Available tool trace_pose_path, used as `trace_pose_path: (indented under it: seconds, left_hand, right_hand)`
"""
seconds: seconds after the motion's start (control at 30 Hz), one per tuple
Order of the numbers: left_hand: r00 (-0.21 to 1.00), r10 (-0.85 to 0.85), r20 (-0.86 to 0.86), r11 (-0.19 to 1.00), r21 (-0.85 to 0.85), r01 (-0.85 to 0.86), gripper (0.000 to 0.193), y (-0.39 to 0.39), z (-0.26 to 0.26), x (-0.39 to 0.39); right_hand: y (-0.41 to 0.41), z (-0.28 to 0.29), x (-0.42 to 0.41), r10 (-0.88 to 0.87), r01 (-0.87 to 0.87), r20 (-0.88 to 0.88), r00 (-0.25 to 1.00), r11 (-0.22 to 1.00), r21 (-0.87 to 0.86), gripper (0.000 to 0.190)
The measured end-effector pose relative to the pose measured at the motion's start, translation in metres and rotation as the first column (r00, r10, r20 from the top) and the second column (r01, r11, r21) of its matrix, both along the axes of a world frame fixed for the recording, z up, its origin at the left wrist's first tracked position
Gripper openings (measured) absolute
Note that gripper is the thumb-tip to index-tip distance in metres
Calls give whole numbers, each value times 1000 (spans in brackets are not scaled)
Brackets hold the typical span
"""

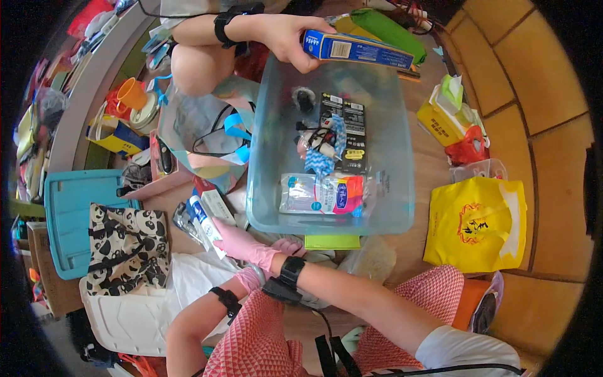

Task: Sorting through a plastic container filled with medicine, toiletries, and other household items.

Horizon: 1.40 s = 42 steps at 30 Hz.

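Observation:
My right hand (242, 245), in a pink glove, reaches across to the left and grips a white and blue tube (204, 220). My left hand (287, 246), also gloved in pink, is partly hidden beneath my right forearm; its grip cannot be told. Before me stands a translucent blue plastic bin (386, 188). In it lie a pack of cotton swabs (320, 194), black boxes (353, 136), a blue-and-white patterned cloth (318, 160) with small items, and a dark round item in clear wrap (304, 99). Beside the tube are a white box (217, 206) and a clear packet (186, 220).
Opposite, a co-worker's hand (287, 42) holds a blue box (360, 49) over the bin's far edge. An open pastel bag (179, 141) and a panda-print bag (127, 249) are at left. A yellow bag (476, 226) and a yellow tissue box (443, 122) stand at right.

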<state>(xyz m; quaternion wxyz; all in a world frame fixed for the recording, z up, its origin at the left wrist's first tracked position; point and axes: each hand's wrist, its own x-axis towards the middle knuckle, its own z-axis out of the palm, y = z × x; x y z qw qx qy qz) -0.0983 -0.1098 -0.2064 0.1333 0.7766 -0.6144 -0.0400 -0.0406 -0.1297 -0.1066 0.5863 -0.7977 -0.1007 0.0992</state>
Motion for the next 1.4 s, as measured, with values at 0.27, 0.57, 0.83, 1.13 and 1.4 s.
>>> trace_pose_path:
  seconds: [0.27,0.57,0.83,1.13,1.4]
  left_hand:
    - [996,38,-81,999,-27,-40,76,11,-20,-16]
    - [993,86,-82,975,-199,-101,82,10,-6,-8]
    - [997,72,23,995,69,-73,41,9,59,1]
    - [996,19,-85,989,149,-6,48,6,58,3]
    - [989,-22,-146,964,259,60,76,1,110,15]
  right_hand:
    - [2,27,0,186,-196,-234,954,980,-21,56]
    - [14,12,-5,110,-128,-87,990,963,-237,26]
    - [20,28,-33,211,-151,127,969,916,-371,17]
    - [-115,184,-72,493,-490,247,834,868,-80,24]
    - [-287,187,21,94,-160,-140,986,786,-597,29]
